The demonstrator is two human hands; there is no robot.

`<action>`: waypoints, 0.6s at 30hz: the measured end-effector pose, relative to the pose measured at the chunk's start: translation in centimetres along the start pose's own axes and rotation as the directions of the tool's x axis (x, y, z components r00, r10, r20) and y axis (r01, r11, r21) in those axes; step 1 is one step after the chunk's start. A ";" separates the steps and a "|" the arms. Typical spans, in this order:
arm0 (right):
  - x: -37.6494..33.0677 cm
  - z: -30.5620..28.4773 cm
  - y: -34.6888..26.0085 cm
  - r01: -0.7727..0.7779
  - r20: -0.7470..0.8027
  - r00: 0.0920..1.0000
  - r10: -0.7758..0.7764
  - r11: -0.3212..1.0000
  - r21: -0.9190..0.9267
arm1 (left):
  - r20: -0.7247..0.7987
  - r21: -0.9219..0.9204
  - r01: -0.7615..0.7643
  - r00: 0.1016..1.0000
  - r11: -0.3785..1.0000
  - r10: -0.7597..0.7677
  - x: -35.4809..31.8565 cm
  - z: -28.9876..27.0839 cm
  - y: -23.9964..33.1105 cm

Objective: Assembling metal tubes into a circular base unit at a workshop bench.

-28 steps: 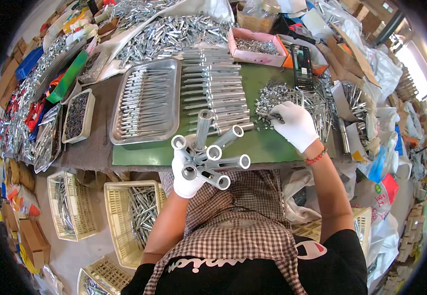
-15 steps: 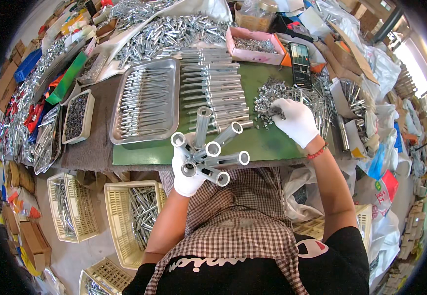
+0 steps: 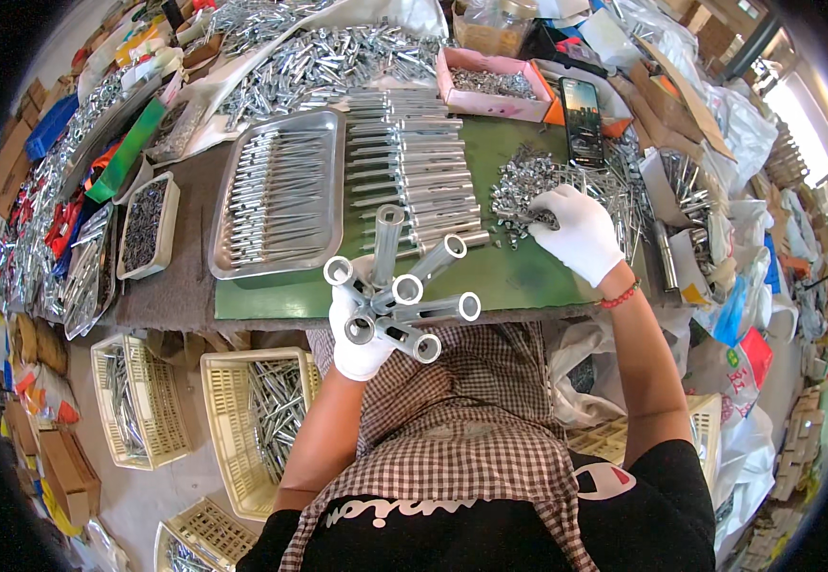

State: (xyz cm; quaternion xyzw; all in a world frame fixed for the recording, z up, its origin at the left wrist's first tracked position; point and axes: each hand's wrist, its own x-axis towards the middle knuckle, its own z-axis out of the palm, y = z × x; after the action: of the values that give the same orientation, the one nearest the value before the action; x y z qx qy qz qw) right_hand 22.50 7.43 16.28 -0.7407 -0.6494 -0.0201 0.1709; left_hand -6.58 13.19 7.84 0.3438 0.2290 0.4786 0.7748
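My left hand (image 3: 361, 345), in a white glove, is closed around a bunch of silver metal tubes (image 3: 406, 289) at the table's near edge. Their open ends fan out upward. My right hand (image 3: 578, 234), gloved too, reaches into a pile of small metal parts (image 3: 521, 195) on the right; its fingers are bent together at the pile, and what they hold is hidden. Beyond the tubes lies a stacked row of slotted metal tubes with thin rods (image 3: 424, 176). Left of that row, a steel tray (image 3: 338, 205) bears a row of slim metal pins (image 3: 276, 195).
A pink box (image 3: 504, 105) of small parts stands at the back, beside a phone (image 3: 583, 124). A cream bin (image 3: 168, 238) of dark small pieces sits left of the tray. Metal parts heap up at the back (image 3: 338, 67). Below the table stand cream plastic baskets (image 3: 223, 419).
My right hand has shifted slightly to the right and down within the pile. The tubes in my left hand have moved a little to the left.
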 end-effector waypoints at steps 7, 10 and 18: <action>0.2 0.7 0.3 -0.026 0.030 0.999 0.026 1.000 0.012 | -0.003 -0.440 0.179 0.980 0.880 -0.201 0.2 0.8 0.7; 0.2 0.6 0.0 -0.006 0.011 1.000 0.006 1.000 -0.006 | 0.131 -0.528 0.148 0.987 0.836 -0.092 0.3 -1.1 -0.4; -1.3 -1.3 -0.1 -0.277 -0.006 0.949 0.316 0.839 0.468 | 0.083 -0.344 0.043 0.996 0.938 -0.016 0.4 -0.5 0.0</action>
State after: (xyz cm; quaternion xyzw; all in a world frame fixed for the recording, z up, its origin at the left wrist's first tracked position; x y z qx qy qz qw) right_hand 22.44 5.84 17.20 -0.7687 -0.5051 0.1306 0.3700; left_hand -6.70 13.67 7.50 0.2175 0.1156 0.4857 0.8387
